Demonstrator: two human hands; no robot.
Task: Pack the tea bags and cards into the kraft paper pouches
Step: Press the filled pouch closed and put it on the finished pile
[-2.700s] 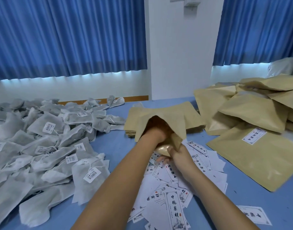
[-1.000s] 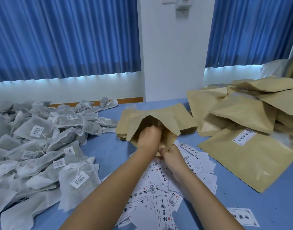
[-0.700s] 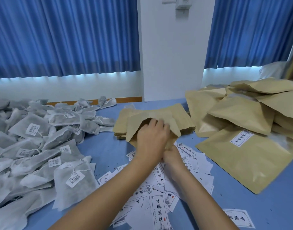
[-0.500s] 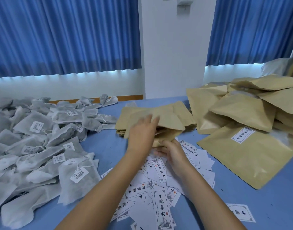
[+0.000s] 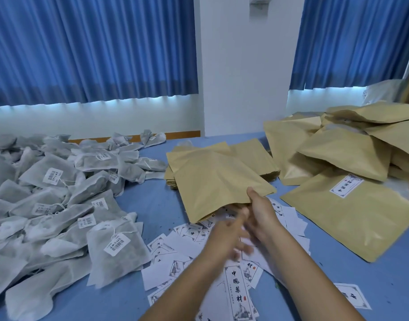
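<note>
Between the thumb and fingers of your right hand, you are pinching the near edge of one kraft pouch. It is stretching away beyond your fingertips and is covering part of the stack of empty pouches in this view.

Just beside that grip, your left hand is hovering low over the cards. Its fingers are blurred, but they are looking spread and loose, gripping nothing that shows. The cards are lying scattered beneath both sets of fingers and back toward your wrists, with one tall card bearing black characters lying between your forearms.

Well to the left of your left fingers, the tea bags are lying in a wide grey heap on the blue table. A tagged tea bag is sitting nearest to the cards.

To the right of your right fingers, a labelled pouch is lying flat. Beyond it, a pile of pouches is leaning one upon another. A single card is lying apart, to the right of your right forearm. Far beyond your fingertips, blue curtains are hanging.
</note>
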